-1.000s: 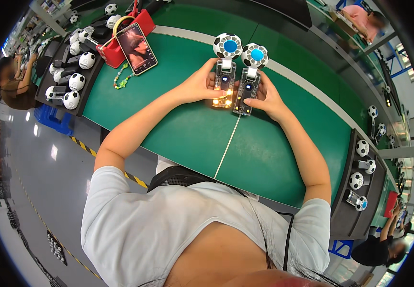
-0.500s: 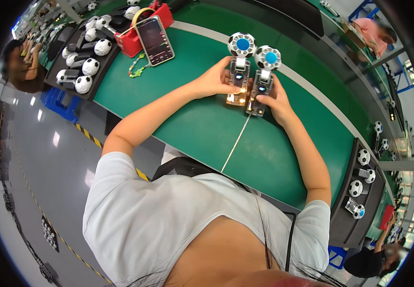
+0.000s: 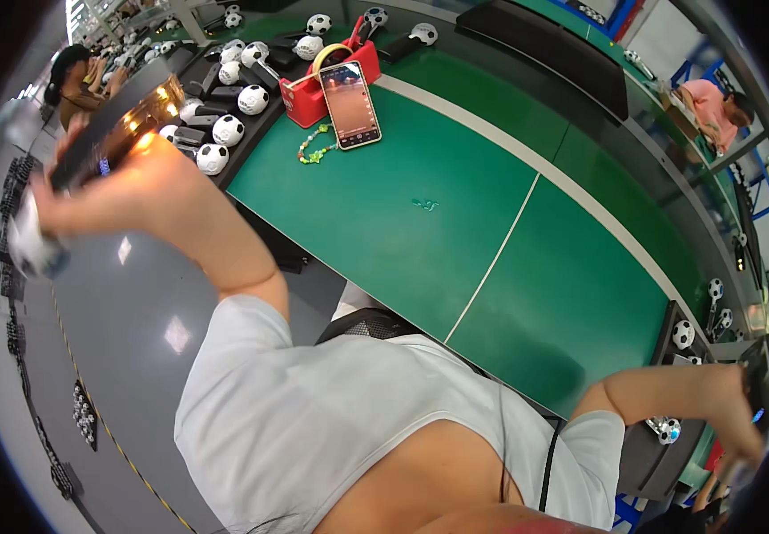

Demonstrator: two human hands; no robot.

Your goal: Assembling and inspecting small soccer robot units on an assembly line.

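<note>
My left hand (image 3: pixel 108 196) is raised off the left end of the table, blurred by motion, with its fingers wrapped round a handheld device (image 3: pixel 131 120) that has a clear-dark body and glowing orange lights. The device's football-patterned ball head (image 3: pixel 36 240) hangs below the fingers. Far to the right, my right hand (image 3: pixel 733 418) is closed round a second device (image 3: pixel 760 392) with a small blue light; the picture's rim and blur hide much of it. Between my arms lies the green table (image 3: pixel 402 249), with a small mark on its surface.
A phone (image 3: pixel 351 107) leans on a red tape dispenser (image 3: pixel 306 102), beside a beaded strap (image 3: pixel 316 147). Football-headed devices (image 3: pixel 227 131) fill a tray at the left; a dark tray (image 3: pixel 656 467) stands at the right. Co-workers sit at far left and far right.
Both hands have swung apart from the table's middle, the left one up and left, the right one far right and down, each carrying its device. The view has also shifted.
</note>
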